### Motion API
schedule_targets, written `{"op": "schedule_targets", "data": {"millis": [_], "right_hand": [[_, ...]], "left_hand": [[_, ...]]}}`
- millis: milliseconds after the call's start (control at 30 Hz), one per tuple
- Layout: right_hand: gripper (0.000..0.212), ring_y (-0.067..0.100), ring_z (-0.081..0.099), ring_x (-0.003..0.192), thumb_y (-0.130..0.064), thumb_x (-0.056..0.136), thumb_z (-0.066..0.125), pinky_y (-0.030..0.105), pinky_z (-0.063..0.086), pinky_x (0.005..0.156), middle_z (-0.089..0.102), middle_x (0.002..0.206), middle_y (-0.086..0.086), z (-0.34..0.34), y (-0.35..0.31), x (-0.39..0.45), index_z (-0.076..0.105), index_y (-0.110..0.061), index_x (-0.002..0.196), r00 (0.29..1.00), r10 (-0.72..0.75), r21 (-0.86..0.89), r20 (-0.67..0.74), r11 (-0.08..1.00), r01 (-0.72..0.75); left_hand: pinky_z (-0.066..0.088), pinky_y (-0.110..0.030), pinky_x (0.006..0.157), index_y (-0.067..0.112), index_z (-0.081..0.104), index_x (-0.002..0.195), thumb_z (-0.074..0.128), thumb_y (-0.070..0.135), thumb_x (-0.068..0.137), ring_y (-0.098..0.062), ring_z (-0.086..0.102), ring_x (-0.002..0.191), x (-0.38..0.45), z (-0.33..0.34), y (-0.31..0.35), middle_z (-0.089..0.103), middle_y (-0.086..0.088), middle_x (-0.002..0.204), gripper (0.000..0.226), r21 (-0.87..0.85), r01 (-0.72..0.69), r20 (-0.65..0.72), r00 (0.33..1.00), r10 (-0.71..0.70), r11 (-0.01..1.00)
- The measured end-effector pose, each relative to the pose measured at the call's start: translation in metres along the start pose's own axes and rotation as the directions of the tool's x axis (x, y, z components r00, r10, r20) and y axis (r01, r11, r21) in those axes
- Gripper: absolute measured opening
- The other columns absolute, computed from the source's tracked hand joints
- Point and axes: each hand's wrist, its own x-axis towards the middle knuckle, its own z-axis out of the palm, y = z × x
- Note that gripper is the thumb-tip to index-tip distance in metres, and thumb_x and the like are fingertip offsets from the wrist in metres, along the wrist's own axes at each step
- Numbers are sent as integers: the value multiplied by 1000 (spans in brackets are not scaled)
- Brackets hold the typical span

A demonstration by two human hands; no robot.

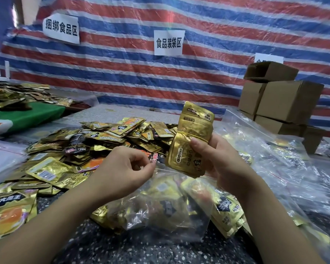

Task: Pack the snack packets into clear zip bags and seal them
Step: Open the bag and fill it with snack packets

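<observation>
Behind both my hands hung a red, white and blue striped tarp (208,60) with paper signs: one (61,28) read 捆绑食品区, another (169,42) 食品装袋区. Beyond my right hand stood stacked cardboard boxes (282,103). Past my left hand spread a heap of gold snack packets (95,143); one near my left forearm (9,210) read 大魔王. Under my wrists lay a clear zip bag (160,210) already holding packets. My right hand (223,162) gripped a small stack of gold packets (191,141) upright, thumb across the front. My left hand (126,168) pinched the bag's upper edge between curled fingers.
</observation>
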Motion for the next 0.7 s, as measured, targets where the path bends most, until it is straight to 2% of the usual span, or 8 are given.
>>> {"op": "schedule_targets", "data": {"millis": [100,167,267,400,500,600,633,700], "right_hand": [[58,29,71,105,-36,75,76,43,60,80,74,113,11,-2,1,1,60,-9,124,1000,-19,-82,-24,997,17],[63,30,70,108,-41,70,79,52,56,90,73,114,10,-3,1,1,61,-12,123,998,-39,-147,-41,989,33],[63,28,70,108,-41,67,81,52,54,94,74,114,8,-3,0,1,61,-15,121,996,-64,-134,-64,989,55],[47,20,72,103,-33,74,81,37,58,86,76,108,1,-1,1,1,63,-21,115,990,-120,-258,-78,961,96],[45,21,73,102,-35,71,83,35,59,85,76,108,3,-1,0,-2,68,-23,112,995,-97,-303,32,948,102],[33,22,72,101,-31,76,82,46,58,89,75,108,4,-3,-4,-5,70,-29,107,991,-28,-402,129,912,78],[29,22,73,100,-29,80,79,48,58,89,75,106,3,-4,-5,-6,70,-29,107,988,-2,-451,154,890,72],[24,19,73,97,-26,84,75,46,59,87,76,103,0,-6,-6,-7,71,-27,108,982,45,-531,186,845,61]], "left_hand": [[47,-11,61,23,74,82,69,17,85,-1,63,73,-1,-2,5,68,19,79,9,83,5,96,995,-13,997],[51,-16,67,27,74,86,68,17,85,-3,63,80,-1,-3,6,69,19,83,11,100,9,119,993,-21,995],[52,-26,69,28,73,87,68,17,84,-9,64,80,-2,-3,7,71,8,80,12,97,11,125,992,-23,995],[53,-34,70,27,73,87,69,15,84,-15,64,77,-2,-4,7,71,2,80,14,60,14,103,995,-20,998],[54,-29,68,28,73,84,69,13,84,-12,65,76,-1,-6,6,71,6,80,15,22,22,45,999,-23,1000],[49,-21,56,29,73,82,68,19,86,-9,62,65,0,-8,5,70,9,76,12,-23,24,22,999,-23,999],[48,-27,53,27,73,81,65,25,88,-14,62,63,0,-8,6,70,3,74,10,-42,24,18,1000,-23,999],[49,-46,62,20,73,81,57,36,85,-30,62,68,1,-9,8,68,-8,73,23,-78,11,8,1000,-11,997]]}}
